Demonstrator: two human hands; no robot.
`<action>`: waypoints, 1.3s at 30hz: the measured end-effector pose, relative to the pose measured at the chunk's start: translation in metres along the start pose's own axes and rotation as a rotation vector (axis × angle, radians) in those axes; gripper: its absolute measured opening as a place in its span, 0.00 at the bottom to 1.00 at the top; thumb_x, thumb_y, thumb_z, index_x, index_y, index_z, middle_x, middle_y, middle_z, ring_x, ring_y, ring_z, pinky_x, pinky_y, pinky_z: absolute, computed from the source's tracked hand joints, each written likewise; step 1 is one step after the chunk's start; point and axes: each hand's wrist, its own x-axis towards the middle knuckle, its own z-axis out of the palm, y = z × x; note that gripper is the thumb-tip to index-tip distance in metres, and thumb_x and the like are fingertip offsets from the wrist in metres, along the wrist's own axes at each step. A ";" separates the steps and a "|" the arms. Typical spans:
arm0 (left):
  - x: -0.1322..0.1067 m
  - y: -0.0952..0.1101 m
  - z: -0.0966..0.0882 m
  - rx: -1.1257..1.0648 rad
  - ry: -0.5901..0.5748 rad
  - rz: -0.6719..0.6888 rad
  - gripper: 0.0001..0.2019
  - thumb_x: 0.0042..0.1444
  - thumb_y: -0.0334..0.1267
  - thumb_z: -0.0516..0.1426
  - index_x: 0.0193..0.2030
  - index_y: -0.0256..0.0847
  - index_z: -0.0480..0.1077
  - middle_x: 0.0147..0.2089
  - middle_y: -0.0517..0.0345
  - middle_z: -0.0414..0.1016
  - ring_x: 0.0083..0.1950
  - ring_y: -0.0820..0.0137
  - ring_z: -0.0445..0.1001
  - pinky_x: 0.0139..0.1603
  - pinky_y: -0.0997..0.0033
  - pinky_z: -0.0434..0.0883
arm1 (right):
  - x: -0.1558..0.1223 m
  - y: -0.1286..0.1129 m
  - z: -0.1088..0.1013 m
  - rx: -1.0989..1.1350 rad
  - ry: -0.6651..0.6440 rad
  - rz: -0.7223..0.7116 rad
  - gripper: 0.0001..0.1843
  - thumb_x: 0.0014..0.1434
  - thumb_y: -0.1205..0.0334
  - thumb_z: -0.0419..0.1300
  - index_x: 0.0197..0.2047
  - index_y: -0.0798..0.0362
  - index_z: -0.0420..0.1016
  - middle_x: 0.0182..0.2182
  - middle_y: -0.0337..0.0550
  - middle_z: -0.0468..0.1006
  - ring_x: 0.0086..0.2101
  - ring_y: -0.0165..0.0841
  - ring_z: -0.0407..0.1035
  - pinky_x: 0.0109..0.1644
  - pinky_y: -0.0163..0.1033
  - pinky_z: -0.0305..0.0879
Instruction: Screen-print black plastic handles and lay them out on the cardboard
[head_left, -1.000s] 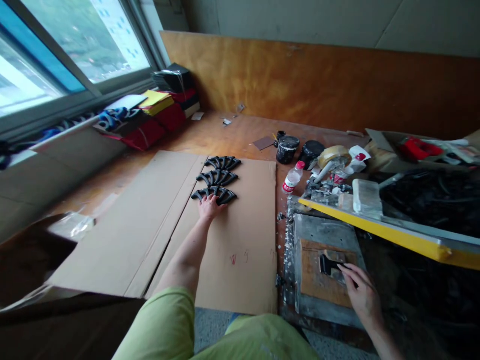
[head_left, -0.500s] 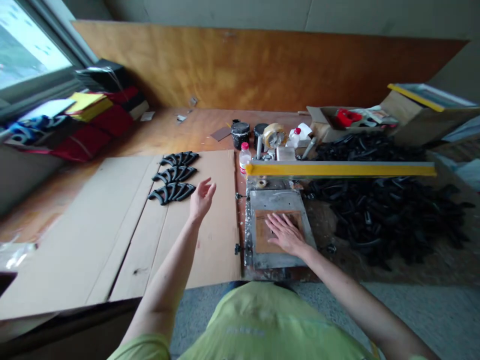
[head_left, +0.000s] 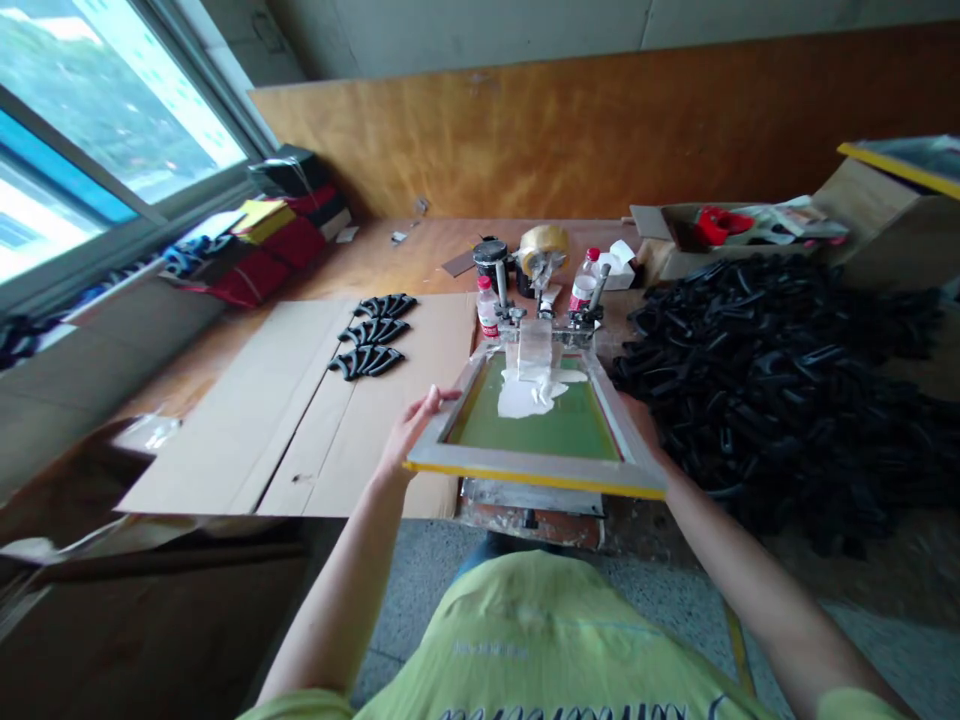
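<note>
A wood-and-yellow printing screen frame (head_left: 532, 468) with green mesh and a smear of white ink (head_left: 531, 394) lies lowered over the metal press base (head_left: 529, 496). My left hand (head_left: 412, 430) grips the frame's left rail, fingers curled over its edge. My right hand is at the frame's right side, almost wholly hidden behind it; only the forearm (head_left: 720, 560) shows. A clear squeegee block (head_left: 534, 348) stands at the far end of the mesh.
Three rows of black curved parts (head_left: 373, 333) lie on flat cardboard (head_left: 300, 420) to the left. A big heap of black parts (head_left: 787, 370) fills the right. Bottles (head_left: 487, 306), ink pots (head_left: 490, 262) and tape (head_left: 543, 244) stand behind the press. Boxes (head_left: 885, 215) sit far right.
The screen frame has come down from its raised position onto the press base. My left hand moved from above the cardboard to the frame's left rail; my right hand left the board.
</note>
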 end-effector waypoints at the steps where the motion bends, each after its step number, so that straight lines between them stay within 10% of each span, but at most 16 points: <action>1: -0.007 -0.016 -0.007 0.040 -0.031 -0.091 0.29 0.51 0.59 0.62 0.50 0.37 0.77 0.30 0.57 0.78 0.25 0.74 0.72 0.23 0.77 0.66 | 0.009 0.003 -0.005 0.023 0.019 0.046 0.17 0.66 0.63 0.51 0.41 0.59 0.81 0.35 0.45 0.83 0.32 0.32 0.77 0.36 0.35 0.74; 7: -0.008 -0.114 -0.016 0.132 -0.029 -0.224 0.51 0.44 0.54 0.67 0.72 0.38 0.54 0.29 0.60 0.78 0.28 0.71 0.74 0.27 0.77 0.67 | 0.050 -0.059 0.008 0.043 -0.085 -0.082 0.30 0.54 0.62 0.68 0.61 0.52 0.70 0.60 0.52 0.68 0.53 0.42 0.69 0.59 0.46 0.67; 12: 0.007 -0.151 -0.021 0.163 -0.059 -0.182 0.43 0.48 0.54 0.65 0.69 0.38 0.60 0.30 0.58 0.78 0.29 0.69 0.75 0.29 0.75 0.70 | 0.063 -0.100 0.025 -0.129 -0.418 -0.140 0.14 0.55 0.62 0.67 0.46 0.53 0.76 0.43 0.48 0.78 0.46 0.41 0.71 0.49 0.42 0.68; 25: 0.002 -0.146 -0.020 0.052 -0.037 -0.237 0.34 0.46 0.51 0.66 0.59 0.41 0.70 0.32 0.57 0.79 0.32 0.65 0.77 0.31 0.72 0.72 | 0.016 -0.108 0.043 -0.329 -0.388 -0.024 0.08 0.62 0.64 0.56 0.42 0.56 0.74 0.38 0.56 0.80 0.42 0.44 0.71 0.45 0.43 0.64; 34: 0.002 -0.149 -0.021 0.063 -0.039 -0.255 0.32 0.48 0.50 0.66 0.59 0.41 0.70 0.32 0.58 0.79 0.32 0.65 0.77 0.31 0.72 0.72 | -0.016 -0.120 0.022 -0.190 -0.552 -0.511 0.12 0.65 0.71 0.51 0.37 0.54 0.75 0.34 0.48 0.77 0.41 0.38 0.68 0.38 0.39 0.61; 39: 0.003 -0.152 -0.021 0.081 -0.033 -0.223 0.31 0.49 0.51 0.65 0.59 0.41 0.70 0.33 0.56 0.80 0.33 0.65 0.77 0.31 0.71 0.72 | -0.002 -0.104 0.008 -0.102 -0.592 -0.548 0.06 0.61 0.69 0.58 0.36 0.51 0.76 0.34 0.43 0.78 0.40 0.36 0.69 0.37 0.38 0.61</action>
